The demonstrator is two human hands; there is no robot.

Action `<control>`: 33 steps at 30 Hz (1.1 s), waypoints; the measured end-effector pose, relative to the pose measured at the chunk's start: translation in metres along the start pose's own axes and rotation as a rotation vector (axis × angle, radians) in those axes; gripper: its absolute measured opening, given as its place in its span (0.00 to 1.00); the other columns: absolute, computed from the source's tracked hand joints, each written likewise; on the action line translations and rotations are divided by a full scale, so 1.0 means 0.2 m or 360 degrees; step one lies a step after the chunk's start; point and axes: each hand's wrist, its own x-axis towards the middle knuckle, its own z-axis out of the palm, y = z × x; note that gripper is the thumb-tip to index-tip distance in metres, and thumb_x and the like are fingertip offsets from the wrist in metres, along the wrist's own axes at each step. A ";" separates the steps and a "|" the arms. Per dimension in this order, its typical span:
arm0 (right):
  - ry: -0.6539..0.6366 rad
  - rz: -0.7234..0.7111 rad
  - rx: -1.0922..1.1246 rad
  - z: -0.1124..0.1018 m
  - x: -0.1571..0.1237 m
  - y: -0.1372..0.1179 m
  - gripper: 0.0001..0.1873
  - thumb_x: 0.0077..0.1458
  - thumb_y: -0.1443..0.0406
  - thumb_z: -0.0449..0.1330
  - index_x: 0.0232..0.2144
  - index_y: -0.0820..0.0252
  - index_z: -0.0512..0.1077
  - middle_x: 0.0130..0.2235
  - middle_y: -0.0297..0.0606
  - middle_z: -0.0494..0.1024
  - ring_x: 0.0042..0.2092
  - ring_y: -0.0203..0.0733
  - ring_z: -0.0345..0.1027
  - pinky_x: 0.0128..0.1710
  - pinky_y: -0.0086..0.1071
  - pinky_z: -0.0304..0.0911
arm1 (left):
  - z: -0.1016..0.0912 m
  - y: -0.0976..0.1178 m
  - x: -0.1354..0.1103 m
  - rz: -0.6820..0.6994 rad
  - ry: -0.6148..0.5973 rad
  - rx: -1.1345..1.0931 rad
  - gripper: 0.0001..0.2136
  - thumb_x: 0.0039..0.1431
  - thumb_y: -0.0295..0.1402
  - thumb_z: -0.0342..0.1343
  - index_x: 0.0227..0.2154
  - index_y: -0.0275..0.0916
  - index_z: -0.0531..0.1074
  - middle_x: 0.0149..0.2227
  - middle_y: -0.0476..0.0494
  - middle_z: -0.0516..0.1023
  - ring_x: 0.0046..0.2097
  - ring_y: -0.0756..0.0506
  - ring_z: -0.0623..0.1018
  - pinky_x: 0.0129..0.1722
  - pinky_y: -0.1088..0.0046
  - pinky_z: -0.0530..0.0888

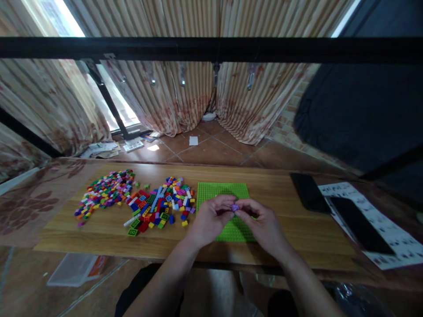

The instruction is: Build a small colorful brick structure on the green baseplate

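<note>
A small purple toy brick (235, 207) is pinched between the fingertips of both hands; whether it is one piece or more I cannot tell. My left hand (211, 219) grips it from the left, fingers closed. From the right, my right hand (261, 220) holds it with thumb and forefinger. Both hands are over a green studded baseplate (221, 189) lying on the wooden table. The hands and wrists cover the middle of the plate.
Left of the baseplate lies a loose pile of larger mixed bricks (158, 204). Farther left is a heap of small bricks (109, 189). At the right are a dark tablet-like slab (309, 192), a printed sheet (399, 233) and a black phone-like slab (361, 224). A dark bar (211, 49) crosses beyond the table.
</note>
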 end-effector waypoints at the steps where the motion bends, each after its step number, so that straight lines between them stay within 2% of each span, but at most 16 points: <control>1: 0.0004 0.0007 -0.0013 -0.01 0.00 0.01 0.08 0.56 0.60 0.59 0.37 0.55 0.74 0.37 0.35 0.79 0.39 0.41 0.72 0.42 0.34 0.65 | 0.01 -0.01 0.01 0.0000 0.0003 0.0022 0.16 0.51 0.23 0.58 0.45 0.35 0.72 0.42 0.41 0.80 0.44 0.47 0.78 0.49 0.68 0.74; 3: 0.0005 0.0027 -0.0055 -0.04 0.00 0.03 0.08 0.56 0.60 0.58 0.36 0.56 0.74 0.36 0.34 0.79 0.38 0.40 0.72 0.41 0.34 0.64 | 0.01 -0.02 0.02 -0.0004 0.0054 0.0105 0.15 0.52 0.24 0.57 0.45 0.35 0.72 0.45 0.41 0.79 0.44 0.47 0.78 0.48 0.68 0.74; 5: 0.0010 0.0064 -0.0136 -0.06 0.00 0.06 0.08 0.56 0.61 0.58 0.36 0.56 0.74 0.35 0.34 0.79 0.37 0.40 0.72 0.39 0.33 0.64 | -0.03 -0.02 0.04 -0.0022 0.0188 0.0275 0.14 0.54 0.25 0.56 0.45 0.35 0.73 0.46 0.41 0.79 0.43 0.47 0.79 0.46 0.69 0.75; 8: -0.0016 0.0111 -0.0323 -0.08 0.00 0.11 0.08 0.56 0.61 0.57 0.35 0.55 0.74 0.33 0.34 0.78 0.34 0.40 0.71 0.36 0.33 0.63 | -0.11 -0.02 0.06 -0.0117 0.0464 0.0698 0.13 0.56 0.27 0.54 0.44 0.35 0.74 0.43 0.40 0.80 0.41 0.45 0.79 0.43 0.69 0.75; 10: -0.0069 0.0109 -0.0410 -0.08 -0.01 0.13 0.07 0.56 0.61 0.57 0.34 0.55 0.74 0.32 0.33 0.78 0.34 0.41 0.71 0.36 0.33 0.63 | -0.15 -0.02 0.06 -0.0233 0.0543 0.0994 0.14 0.56 0.28 0.54 0.45 0.33 0.74 0.44 0.37 0.80 0.42 0.44 0.79 0.44 0.68 0.74; 12: -0.0135 0.0098 -0.0466 -0.06 -0.01 0.13 0.07 0.56 0.61 0.56 0.34 0.54 0.73 0.32 0.33 0.78 0.35 0.41 0.71 0.37 0.34 0.62 | -0.16 -0.02 0.06 -0.0333 0.0502 0.1203 0.15 0.57 0.29 0.54 0.47 0.32 0.73 0.44 0.35 0.80 0.43 0.43 0.79 0.45 0.67 0.74; 15: -0.0188 0.0079 -0.0567 -0.02 0.00 0.13 0.06 0.56 0.63 0.56 0.33 0.54 0.73 0.33 0.33 0.78 0.35 0.41 0.71 0.38 0.35 0.62 | -0.15 -0.04 0.06 -0.0380 0.0409 0.1333 0.17 0.56 0.30 0.55 0.49 0.32 0.71 0.44 0.35 0.80 0.44 0.43 0.79 0.44 0.69 0.73; 19: -0.0175 0.0055 -0.0640 0.00 0.02 0.13 0.05 0.56 0.64 0.56 0.33 0.55 0.73 0.33 0.34 0.78 0.35 0.41 0.70 0.39 0.35 0.61 | -0.14 -0.05 0.06 -0.0395 0.0385 0.1353 0.18 0.55 0.29 0.56 0.50 0.33 0.71 0.44 0.36 0.80 0.43 0.44 0.79 0.43 0.70 0.73; 27: -0.0126 0.0088 -0.0529 0.02 0.02 0.17 0.06 0.53 0.65 0.58 0.35 0.54 0.72 0.33 0.33 0.78 0.36 0.40 0.71 0.38 0.34 0.63 | -0.12 -0.02 0.05 -0.0378 0.0332 0.1403 0.17 0.56 0.31 0.56 0.48 0.32 0.72 0.42 0.36 0.80 0.41 0.42 0.80 0.42 0.69 0.73; 33: -0.0102 0.0191 -0.0419 -0.02 0.03 0.18 0.09 0.51 0.62 0.61 0.36 0.55 0.73 0.32 0.33 0.78 0.34 0.40 0.72 0.36 0.33 0.64 | -0.12 -0.03 0.05 -0.0350 0.0292 0.1436 0.13 0.58 0.31 0.54 0.45 0.33 0.73 0.42 0.37 0.80 0.42 0.43 0.79 0.43 0.70 0.72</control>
